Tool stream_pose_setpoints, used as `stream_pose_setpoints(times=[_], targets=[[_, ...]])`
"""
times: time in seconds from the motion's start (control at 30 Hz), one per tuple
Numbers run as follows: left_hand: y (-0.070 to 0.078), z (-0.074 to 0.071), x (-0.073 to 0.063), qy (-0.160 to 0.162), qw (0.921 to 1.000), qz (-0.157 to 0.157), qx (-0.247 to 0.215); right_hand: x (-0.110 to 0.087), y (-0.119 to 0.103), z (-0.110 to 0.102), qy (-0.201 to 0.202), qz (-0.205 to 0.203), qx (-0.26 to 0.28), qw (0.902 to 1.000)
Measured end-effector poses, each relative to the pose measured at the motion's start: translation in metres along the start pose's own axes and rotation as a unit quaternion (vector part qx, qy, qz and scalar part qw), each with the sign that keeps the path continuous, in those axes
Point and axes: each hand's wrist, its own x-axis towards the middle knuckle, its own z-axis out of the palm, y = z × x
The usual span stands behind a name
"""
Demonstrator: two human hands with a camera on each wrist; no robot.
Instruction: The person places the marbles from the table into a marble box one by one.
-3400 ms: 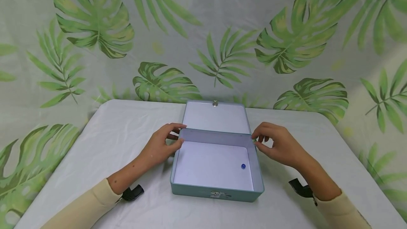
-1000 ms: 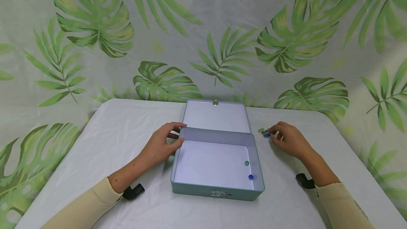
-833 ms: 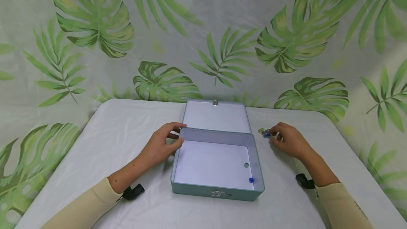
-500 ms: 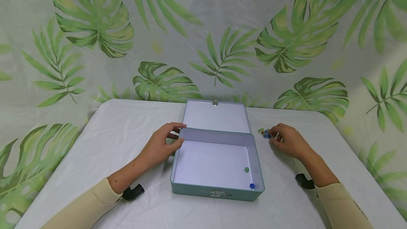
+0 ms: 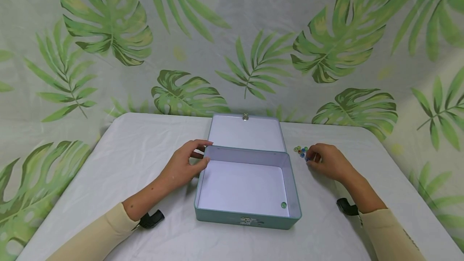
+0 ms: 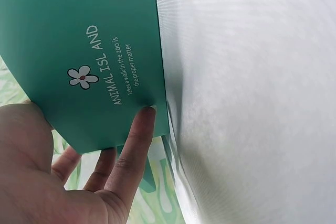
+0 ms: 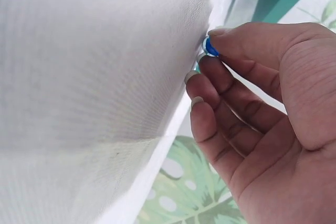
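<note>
One green glass marble (image 5: pixel 284 205) lies inside the green metal box (image 5: pixel 221 216) near its front-right corner, in the head view. It has just rolled forward; a blue one has gone from sight, likely behind the front wall, so loose marbles seem to drift frontward. The right hand (image 5: pixel 328 162) has edged slightly away from the marble cluster (image 5: pixel 300 151) on the white tablecloth (image 5: pixel 232 247), which suggests one is singled out. The box's right rim stands between that hand and the open interior, with a strip of cloth beside it. The lid (image 5: pixel 248 134) lies open toward the leaf-print backdrop (image 5: pixel 192 23), leaving scant room behind.

In the left wrist view, the left hand (image 6: pixel 63 198) holds the box's corner, fingers spread, one pressing the lettered wall; cloth stretches wide alongside.

In the right wrist view, thumb and forefinger pinch a blue glass marble (image 7: pixel 211 46) close above the cloth.
</note>
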Motion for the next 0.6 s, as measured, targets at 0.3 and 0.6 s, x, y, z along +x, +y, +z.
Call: stream_pose_setpoints(times=[0.3, 0.6], targets=[[0.0, 0.0, 0.0, -0.001, 1.0, 0.001, 0.002, -0.002, 0.0, -0.001, 0.003, -0.012, 0.0, 0.9999], [0.0, 0.0, 0.0, -0.001, 1.0, 0.001, 0.003, -0.003, -0.012, -0.013, 0.042, -0.048, -0.002, 0.998]])
